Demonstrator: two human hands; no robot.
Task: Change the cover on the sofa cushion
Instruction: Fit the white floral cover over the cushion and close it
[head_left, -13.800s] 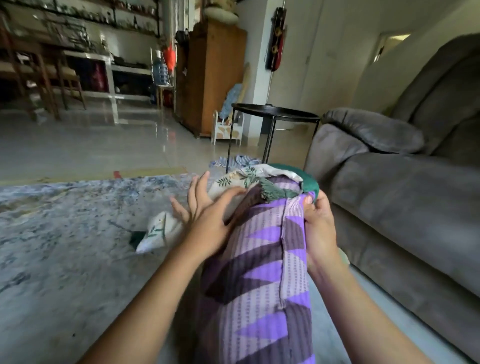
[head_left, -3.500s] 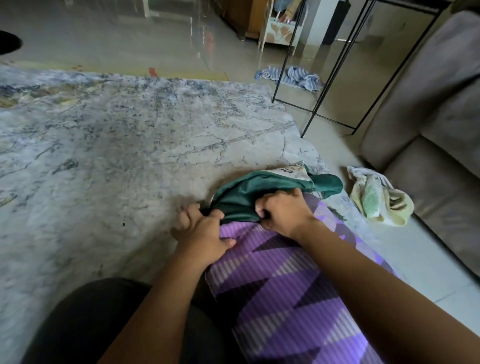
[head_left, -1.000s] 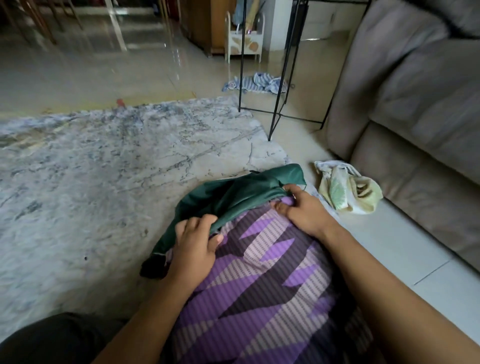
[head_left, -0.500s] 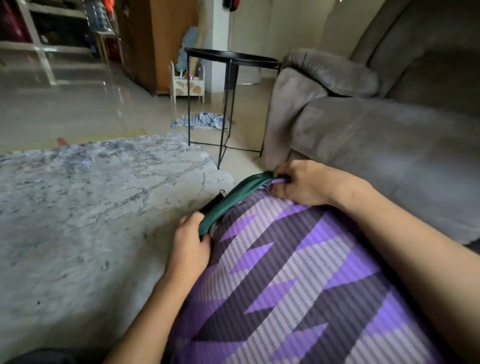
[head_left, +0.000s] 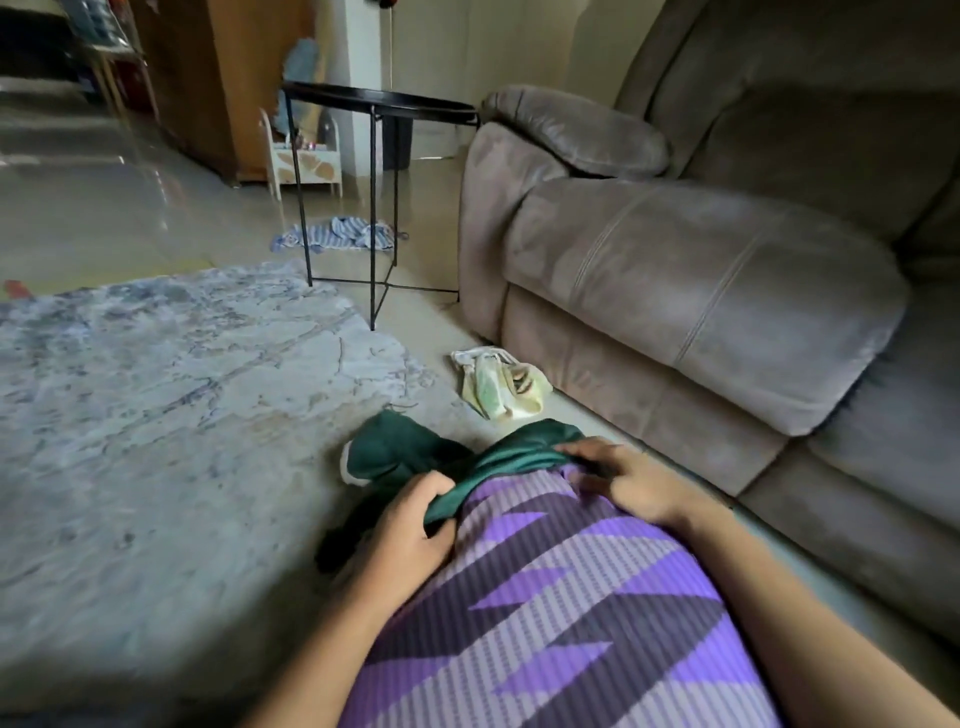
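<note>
- Head view: purple cushion (head_left: 561, 613) lies lengthwise toward the camera over the rug (head_left: 156, 415), green cover (head_left: 415, 462) bunched at its far end.
- Left hand (head_left: 405, 535) grip closed on the green cover's edge.
- Right hand (head_left: 628, 483) grip closed, pinching the same edge further right.
- Crumpled pale cover (head_left: 498, 384) on the floor beside the sofa (head_left: 701, 291).

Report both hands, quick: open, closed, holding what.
Left hand: closed on the green fabric.
Right hand: fingers curled, pressing the green fabric at the purple cover edge; grip unclear.

Cushion (head_left: 561, 597) purple-grey zigzag; cover (head_left: 410, 457) dark green; sofa (head_left: 701, 270) grey-brown; rug (head_left: 156, 389) marbled grey.
</note>
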